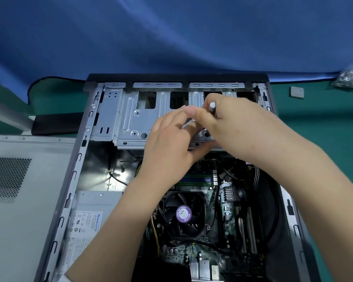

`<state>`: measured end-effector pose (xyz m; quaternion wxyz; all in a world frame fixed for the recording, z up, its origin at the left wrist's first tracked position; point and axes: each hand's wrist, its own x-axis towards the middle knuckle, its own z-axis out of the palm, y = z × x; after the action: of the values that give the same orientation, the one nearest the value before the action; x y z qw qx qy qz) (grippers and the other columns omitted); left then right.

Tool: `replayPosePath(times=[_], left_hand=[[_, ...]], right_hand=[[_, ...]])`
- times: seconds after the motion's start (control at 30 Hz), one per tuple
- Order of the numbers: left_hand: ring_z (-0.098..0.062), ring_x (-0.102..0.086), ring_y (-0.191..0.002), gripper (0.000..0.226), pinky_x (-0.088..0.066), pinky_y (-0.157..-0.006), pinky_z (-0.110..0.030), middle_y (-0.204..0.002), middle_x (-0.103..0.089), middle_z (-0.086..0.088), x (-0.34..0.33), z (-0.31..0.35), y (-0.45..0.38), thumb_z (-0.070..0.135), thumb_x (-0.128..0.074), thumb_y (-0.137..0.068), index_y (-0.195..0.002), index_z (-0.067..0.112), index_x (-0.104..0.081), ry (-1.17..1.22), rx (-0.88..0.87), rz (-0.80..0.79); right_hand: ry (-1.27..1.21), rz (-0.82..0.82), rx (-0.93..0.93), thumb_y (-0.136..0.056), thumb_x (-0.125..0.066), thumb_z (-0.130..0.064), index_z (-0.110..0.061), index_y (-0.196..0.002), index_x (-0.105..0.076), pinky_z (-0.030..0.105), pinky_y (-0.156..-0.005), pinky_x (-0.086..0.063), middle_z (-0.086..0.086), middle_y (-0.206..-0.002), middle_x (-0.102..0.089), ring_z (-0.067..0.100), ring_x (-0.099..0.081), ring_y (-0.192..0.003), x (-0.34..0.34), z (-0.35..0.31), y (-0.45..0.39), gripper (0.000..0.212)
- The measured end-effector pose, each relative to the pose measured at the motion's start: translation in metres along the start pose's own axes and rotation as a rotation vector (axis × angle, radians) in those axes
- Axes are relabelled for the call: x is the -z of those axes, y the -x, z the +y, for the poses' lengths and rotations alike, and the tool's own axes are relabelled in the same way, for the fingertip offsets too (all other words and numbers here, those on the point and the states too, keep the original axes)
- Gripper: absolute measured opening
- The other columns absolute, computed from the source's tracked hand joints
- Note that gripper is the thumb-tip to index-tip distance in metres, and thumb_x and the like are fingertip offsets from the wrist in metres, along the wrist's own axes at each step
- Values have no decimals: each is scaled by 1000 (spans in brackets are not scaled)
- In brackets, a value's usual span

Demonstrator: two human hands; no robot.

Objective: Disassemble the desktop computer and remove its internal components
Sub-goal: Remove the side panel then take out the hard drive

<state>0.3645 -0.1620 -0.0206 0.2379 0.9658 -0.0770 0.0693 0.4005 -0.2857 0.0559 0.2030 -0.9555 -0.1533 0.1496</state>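
Note:
An open desktop case (84,151) lies flat on the green mat. Inside are a silver drive cage (128,119) at the far end, a black CPU fan (183,213) with a purple label, the green motherboard (228,210) and a grey power supply (86,222) at the left. My right hand (236,127) grips a screwdriver (212,105) with a grey handle end, held upright over the cage's right part. My left hand (171,139) has curled fingers touching the cage next to the tool shaft. The tool's tip is hidden by my hands.
The removed grey side panel (18,190) with a mesh vent lies left of the case. A small square chip (297,92) and a bag of screws (349,78) sit at the far right on the mat. A blue cloth (171,37) hangs behind.

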Motion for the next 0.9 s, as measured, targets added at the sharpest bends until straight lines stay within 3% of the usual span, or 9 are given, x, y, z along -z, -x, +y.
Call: replayPosePath(times=[0.1,0.2,0.4,0.53,0.63,0.77,0.9], left_hand=[[-23,-44,-128,60,-27,-102,-31,-132,-54,5,0,-1,-1,58,-37,-79,-109,15,-67,-8,-19,-14],[-19,-40,-132,58,-25,-104,-31,-134,-53,7,0,-2,-2,59,-39,-79,-112,19,-66,16,-10,-21],[-16,-40,-131,49,-24,-105,-31,-133,-53,9,-3,-2,-2,60,-46,-81,-103,21,-67,-10,3,-16],[-20,-42,-130,47,-28,-104,-35,-130,-55,6,-4,-2,-1,58,-44,-81,-98,19,-66,7,-9,5],[-21,-44,-129,45,-29,-103,-36,-131,-55,5,-4,-2,-1,56,-45,-81,-95,18,-67,6,-4,10],[-20,-42,-130,46,-27,-102,-32,-132,-55,6,-4,-1,-1,55,-46,-81,-102,20,-67,9,6,13],[-18,-39,-132,51,-23,-103,-29,-133,-52,8,-1,0,-1,55,-42,-80,-112,23,-66,-16,15,-26]], right_hand=[[-32,74,-11,-97,-39,-39,-21,-100,-45,33,-56,-35,-3,-75,-56,25,-54,-73,-5,2,0,19],[-104,120,-32,-95,-46,-27,-18,-100,-40,26,-52,-33,-5,-74,-54,22,-54,-70,-3,7,0,12],[-40,72,-60,-89,-60,-33,-24,-75,-43,25,-52,-33,-6,-66,-55,11,-50,-63,9,11,2,23],[61,60,-55,-93,-52,-37,-19,-91,-45,34,-58,-38,0,-79,-55,24,-53,-74,7,7,2,19],[109,102,-55,-97,-39,-46,-18,-91,-41,30,-50,-27,-3,-73,-50,21,-46,-66,7,3,0,29],[219,133,22,-95,-48,-21,-17,-101,-35,27,-46,-24,-3,-69,-51,21,-48,-59,9,3,0,15],[291,95,124,-93,-50,-20,-19,-97,-28,29,-45,-23,-4,-65,-50,16,-44,-53,13,2,4,22]])
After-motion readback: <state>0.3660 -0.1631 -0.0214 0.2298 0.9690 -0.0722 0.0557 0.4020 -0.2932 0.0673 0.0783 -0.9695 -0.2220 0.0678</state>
